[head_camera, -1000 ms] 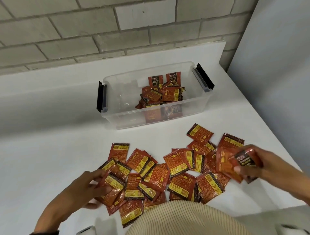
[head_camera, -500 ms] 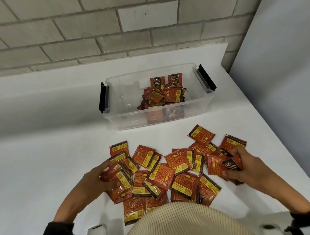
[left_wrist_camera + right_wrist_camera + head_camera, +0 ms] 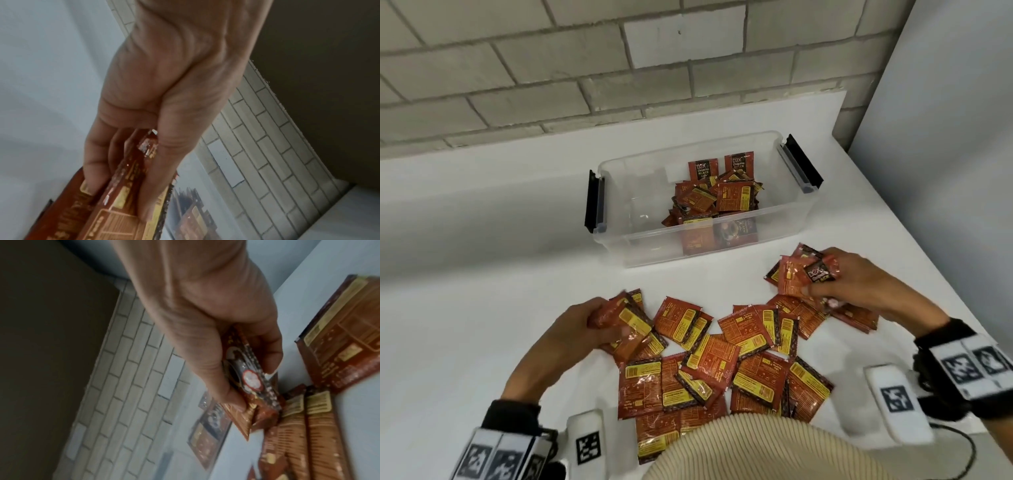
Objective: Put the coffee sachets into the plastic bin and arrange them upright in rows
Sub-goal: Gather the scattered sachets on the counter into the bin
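Many red and yellow coffee sachets (image 3: 726, 363) lie scattered on the white table in front of me. My left hand (image 3: 599, 325) grips a bunch of sachets (image 3: 626, 323) at the pile's left edge; in the left wrist view thumb and fingers pinch that bunch (image 3: 131, 181). My right hand (image 3: 835, 281) grips a stack of sachets (image 3: 804, 274) at the pile's right end, held between thumb and fingers in the right wrist view (image 3: 246, 379). The clear plastic bin (image 3: 619, 240) stands beyond the pile and holds several sachets (image 3: 715, 198) on its right side, two upright against the far wall.
The bin has black latch handles (image 3: 592, 200) at both ends. A grey brick wall (image 3: 585, 68) runs behind the table, and a pale panel (image 3: 945, 137) rises at the right. The table's right edge (image 3: 962, 294) slopes close to my right hand.
Both hands have gathered sachets and lifted them. The right hand moved up and away from me toward the bin with its stack; the left hand closed round a bunch at the left.
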{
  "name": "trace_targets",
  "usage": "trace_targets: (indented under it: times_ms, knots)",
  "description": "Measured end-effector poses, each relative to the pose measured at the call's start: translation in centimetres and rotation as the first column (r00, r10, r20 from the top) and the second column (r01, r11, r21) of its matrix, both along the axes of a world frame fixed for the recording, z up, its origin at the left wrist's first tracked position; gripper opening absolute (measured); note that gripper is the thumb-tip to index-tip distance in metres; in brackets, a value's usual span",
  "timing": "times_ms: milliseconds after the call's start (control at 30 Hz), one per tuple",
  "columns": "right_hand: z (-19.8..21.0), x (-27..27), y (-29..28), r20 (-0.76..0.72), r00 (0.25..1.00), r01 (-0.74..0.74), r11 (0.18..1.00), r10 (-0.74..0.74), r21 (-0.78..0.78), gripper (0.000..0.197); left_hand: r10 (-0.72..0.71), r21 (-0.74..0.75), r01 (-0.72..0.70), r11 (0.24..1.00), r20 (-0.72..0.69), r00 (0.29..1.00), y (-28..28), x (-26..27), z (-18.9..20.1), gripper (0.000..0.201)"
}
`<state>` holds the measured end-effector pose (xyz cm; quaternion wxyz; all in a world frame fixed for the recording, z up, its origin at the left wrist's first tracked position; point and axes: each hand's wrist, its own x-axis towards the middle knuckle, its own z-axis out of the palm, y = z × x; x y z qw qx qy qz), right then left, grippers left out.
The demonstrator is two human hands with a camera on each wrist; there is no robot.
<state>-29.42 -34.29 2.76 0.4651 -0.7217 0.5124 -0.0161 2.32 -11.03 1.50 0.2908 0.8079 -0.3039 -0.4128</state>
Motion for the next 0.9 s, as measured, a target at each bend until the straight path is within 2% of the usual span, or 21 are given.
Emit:
trace_targets:
  times_ms: [133,300,500,667,767,900]
  knots:
    - [-1.3,1.7,-0.8,-0.219,0.971,-0.118,0.991,0.101,-0.069,0.053,-0.106,0.073,0.093,0.993,0.203,0.973,-1.3,-0.4,-0.3,0.025]
    - [-1.8,2.3,-1.6,-0.402,0.911,-0.183,0.966,0.096,-0.183,0.072,-0.128,0.106,0.111,0.988,0.161,0.979,-1.7,-0.2,-0.7,0.029]
    - [-0.6,2.2,-1.6,-0.161,0.982,-0.110,0.993,0.104,-0.030,0.051,-0.110,0.062,0.108,0.992,0.041,0.993,-2.1,0.2,0.6,0.022]
    - [2.9,2.4,-2.8,0.085,0.993,-0.091,0.995,0.087,0.047,0.043,-0.157,-0.059,0.151,0.987,-0.119,0.980,-3.8,-0.3,5.4,0.023]
    - [5.9,3.6,-3.9,0.225,0.971,-0.093,0.994,0.079,0.053,0.046,-0.186,-0.171,0.166,0.971,-0.107,0.977,-6.0,-0.5,8.9,0.026]
    - [8.2,6.6,-6.3,0.318,0.947,-0.053,0.999,0.050,0.000,0.038,-0.104,-0.316,0.085,0.945,-0.043,0.994,-10.8,-0.3,11.8,0.033]
